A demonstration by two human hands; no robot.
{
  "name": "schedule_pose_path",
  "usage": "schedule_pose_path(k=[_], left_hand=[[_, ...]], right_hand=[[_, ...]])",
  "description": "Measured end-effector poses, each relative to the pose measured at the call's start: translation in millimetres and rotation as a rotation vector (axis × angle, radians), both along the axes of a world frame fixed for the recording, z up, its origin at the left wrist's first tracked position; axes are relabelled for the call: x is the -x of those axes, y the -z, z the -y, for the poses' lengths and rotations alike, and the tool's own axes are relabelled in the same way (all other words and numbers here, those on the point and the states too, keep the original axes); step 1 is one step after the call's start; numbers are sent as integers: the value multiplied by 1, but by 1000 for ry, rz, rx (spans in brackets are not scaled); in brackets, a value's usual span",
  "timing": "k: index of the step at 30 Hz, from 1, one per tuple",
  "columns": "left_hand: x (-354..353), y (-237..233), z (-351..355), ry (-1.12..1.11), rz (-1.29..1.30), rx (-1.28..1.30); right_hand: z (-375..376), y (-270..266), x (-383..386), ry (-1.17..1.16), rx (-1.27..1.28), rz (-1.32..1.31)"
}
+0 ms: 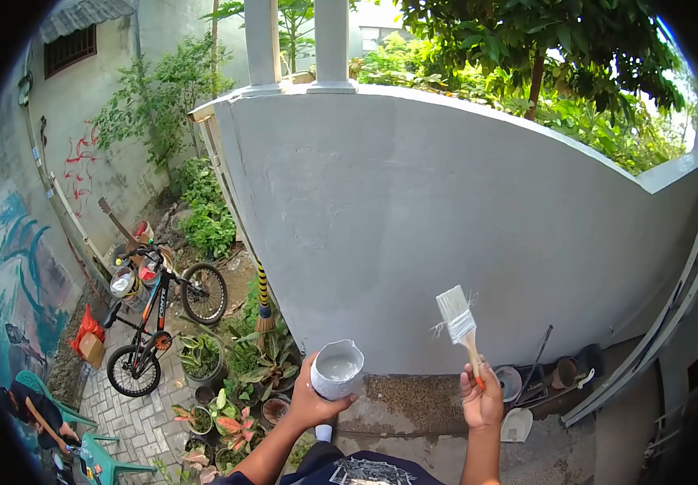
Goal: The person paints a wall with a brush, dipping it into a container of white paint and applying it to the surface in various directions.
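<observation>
My left hand (313,402) is wrapped round a small pot (337,370) with whitish paint inside, held upright at the lower middle. To its right, my right hand (481,396) grips the wooden handle of a paintbrush (457,315), whose white-coated bristles point up and slightly left, with stray hairs sticking out. Behind both hands rises a grey curved wall (414,210). Pot and brush are apart from each other; whether the brush touches the wall is hard to tell, though it appears in front of it.
Potted plants (201,356) and a broom (265,315) stand left of the wall. A bicycle (155,311) is on the paving farther left, near buckets. A seated person (38,416) and a green stool (107,457) are at lower left. A dustpan (517,425) and pots lie at lower right.
</observation>
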State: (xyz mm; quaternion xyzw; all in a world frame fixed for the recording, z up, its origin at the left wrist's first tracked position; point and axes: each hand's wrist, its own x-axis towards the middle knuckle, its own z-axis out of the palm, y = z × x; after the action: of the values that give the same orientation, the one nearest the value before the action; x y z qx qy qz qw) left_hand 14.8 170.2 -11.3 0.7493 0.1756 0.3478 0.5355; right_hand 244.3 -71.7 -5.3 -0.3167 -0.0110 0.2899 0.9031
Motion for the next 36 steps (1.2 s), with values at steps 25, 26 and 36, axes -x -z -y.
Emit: schedule_pose_path(k=[25,26,36], left_hand=[[-39,-5,-217,180,70,64],[-39,-4,-220,182,76,36],[-52,-4,-235,220,74,78]], right_hand=[[-266,-230,-13,700,900,1274],[-271,-231,-16,707,886,1263],[-303,-233,-14,762,913,1376]])
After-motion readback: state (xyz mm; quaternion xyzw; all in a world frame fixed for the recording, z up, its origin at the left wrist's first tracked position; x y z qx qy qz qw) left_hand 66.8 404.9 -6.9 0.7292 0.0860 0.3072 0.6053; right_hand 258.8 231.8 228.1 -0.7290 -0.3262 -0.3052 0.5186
